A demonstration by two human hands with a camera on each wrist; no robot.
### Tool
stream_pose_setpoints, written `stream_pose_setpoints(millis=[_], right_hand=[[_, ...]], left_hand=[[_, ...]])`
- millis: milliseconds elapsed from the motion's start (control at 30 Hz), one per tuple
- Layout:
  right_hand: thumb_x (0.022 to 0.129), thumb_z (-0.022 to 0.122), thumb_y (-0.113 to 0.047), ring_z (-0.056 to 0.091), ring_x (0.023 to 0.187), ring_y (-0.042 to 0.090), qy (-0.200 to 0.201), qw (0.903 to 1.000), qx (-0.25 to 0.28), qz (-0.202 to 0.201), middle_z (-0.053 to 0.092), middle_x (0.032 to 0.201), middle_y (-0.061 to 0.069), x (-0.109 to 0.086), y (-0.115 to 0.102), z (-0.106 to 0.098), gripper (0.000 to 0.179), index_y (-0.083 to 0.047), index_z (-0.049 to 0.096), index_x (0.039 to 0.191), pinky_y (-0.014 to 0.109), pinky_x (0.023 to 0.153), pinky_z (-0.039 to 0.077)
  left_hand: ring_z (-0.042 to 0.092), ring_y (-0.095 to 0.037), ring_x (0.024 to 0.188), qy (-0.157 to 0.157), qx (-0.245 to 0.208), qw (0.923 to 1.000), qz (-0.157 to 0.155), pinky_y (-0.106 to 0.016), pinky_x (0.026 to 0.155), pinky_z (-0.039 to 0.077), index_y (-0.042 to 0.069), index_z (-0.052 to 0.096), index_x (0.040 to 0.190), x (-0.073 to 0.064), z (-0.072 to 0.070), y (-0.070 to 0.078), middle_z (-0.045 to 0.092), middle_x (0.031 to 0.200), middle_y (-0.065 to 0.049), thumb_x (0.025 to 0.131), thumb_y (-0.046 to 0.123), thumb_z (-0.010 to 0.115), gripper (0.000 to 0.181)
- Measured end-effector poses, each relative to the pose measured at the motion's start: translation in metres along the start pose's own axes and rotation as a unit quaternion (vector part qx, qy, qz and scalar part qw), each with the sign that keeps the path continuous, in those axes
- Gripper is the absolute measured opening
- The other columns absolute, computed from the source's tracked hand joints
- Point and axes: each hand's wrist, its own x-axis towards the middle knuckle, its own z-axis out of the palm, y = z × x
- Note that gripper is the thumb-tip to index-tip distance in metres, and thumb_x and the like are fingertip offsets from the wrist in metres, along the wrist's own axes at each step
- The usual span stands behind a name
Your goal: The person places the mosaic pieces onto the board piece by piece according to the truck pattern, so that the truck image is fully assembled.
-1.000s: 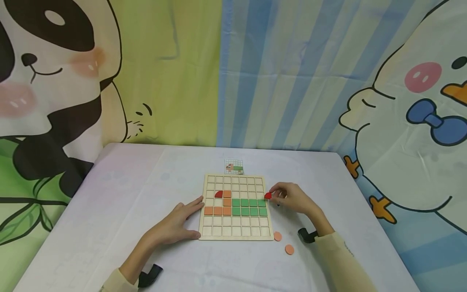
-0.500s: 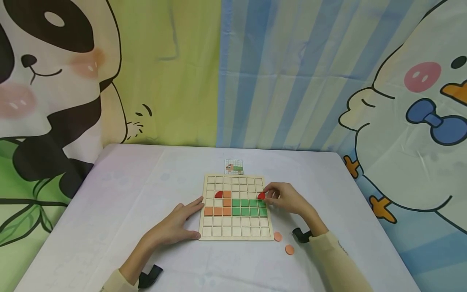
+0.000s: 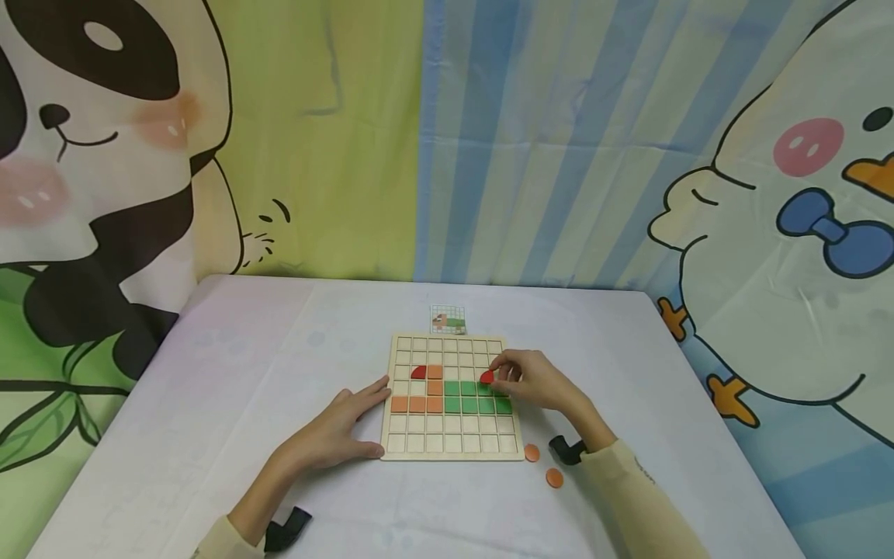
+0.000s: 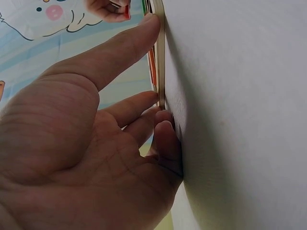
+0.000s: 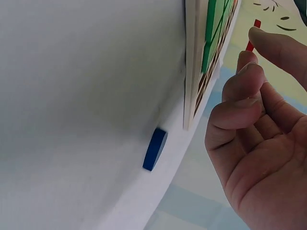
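My right hand [image 3: 536,380] pinches a red quarter-round tile [image 3: 486,377] between thumb and fingertips, over the right part of a wooden grid board [image 3: 454,443]. In the right wrist view the red tile shows edge-on at the fingertips, apart from the board. Green square tiles [image 3: 469,405] fill two rows below that hand. Orange square tiles [image 3: 417,404] and another red quarter-round tile [image 3: 418,373] lie in the grid's left half. My left hand [image 3: 335,433] rests on the table, thumb and fingers spread, fingertips touching the board's left edge.
A small printed card [image 3: 448,319] with a coloured grid picture lies behind the board. Two orange discs [image 3: 532,453] are at its front right corner. A blue piece [image 5: 155,149] lies on the white tablecloth near the board's right side. Cartoon curtains hang behind.
My right hand has moved left with the red quarter-round tile, from the board's right edge to over the grid. The left hand has stayed in place.
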Motion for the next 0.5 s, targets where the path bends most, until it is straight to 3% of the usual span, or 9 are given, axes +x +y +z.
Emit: stream_pose_setpoints(millis=[500], right_hand=[[0.096, 0.079, -0.02, 0.057, 0.073, 0.011, -0.02, 0.9998, -0.003, -0.007, 0.069, 0.088, -0.002, 0.009, -0.018, 0.012, 0.023, -0.01, 0.073, 0.115, 0.023, 0.066, 0.047]], left_hand=[[0.04, -0.012, 0.104, -0.002, 0.003, 1.0, -0.002, -0.028, 0.092, 0.041, 0.018, 0.049, 0.16, 0.001, 0.001, -0.001, 0.03, 0.176, 0.008, 0.078, 0.027, 0.093, 0.094]])
